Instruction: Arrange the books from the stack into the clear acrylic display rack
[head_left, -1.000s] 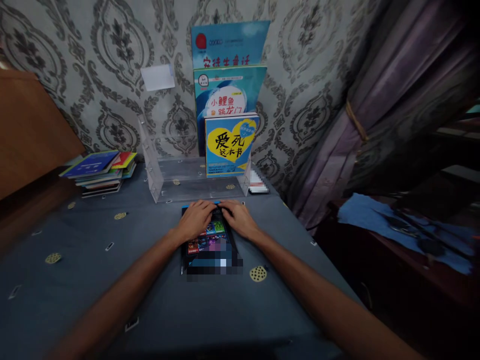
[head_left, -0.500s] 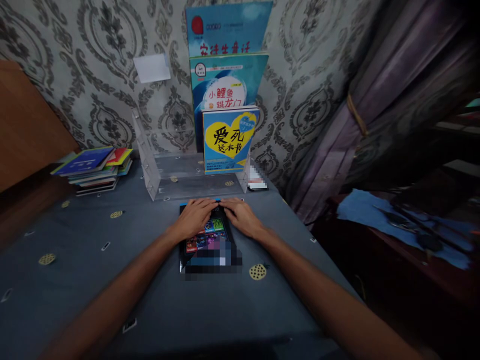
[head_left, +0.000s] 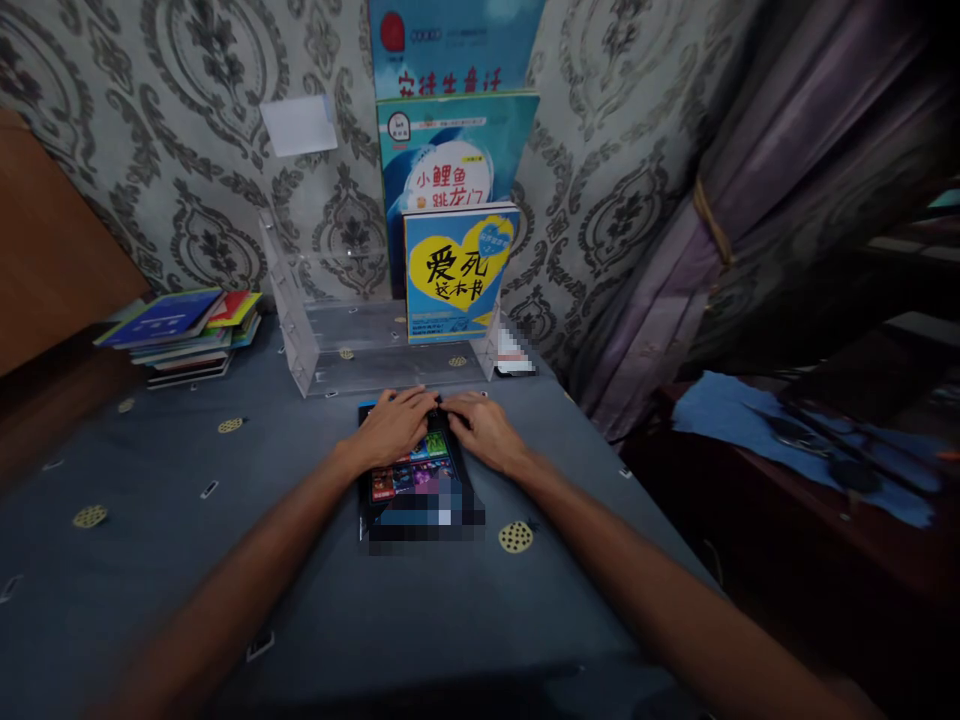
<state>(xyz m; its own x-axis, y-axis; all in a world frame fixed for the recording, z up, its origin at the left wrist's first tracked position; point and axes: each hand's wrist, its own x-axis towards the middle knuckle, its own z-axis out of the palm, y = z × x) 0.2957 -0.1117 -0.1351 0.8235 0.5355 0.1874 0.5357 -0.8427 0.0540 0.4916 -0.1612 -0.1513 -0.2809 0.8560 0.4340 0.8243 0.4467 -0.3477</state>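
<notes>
A dark book with rows of small colourful pictures lies flat on the table, its lower part blurred out by pixels. It has a shiny edge at the lower left and a blue strip at the top left. My left hand covers the book's upper left, fingers bent together toward the top edge. At the upper right corner, my right hand has its fingers curled in against the edge. The fingertips of both hands almost meet there; exactly what they pinch is partly hidden.
Behind the hands stands a clear acrylic rack holding a blue and yellow book and two taller books behind it. Stacked books lie at the left. A patterned cloth covers the table. A tied curtain hangs at the right.
The view has tilted slightly, so the rack and books sit a little higher. My left fingers have shifted a little at the book's top edge; the right hand has barely moved.
</notes>
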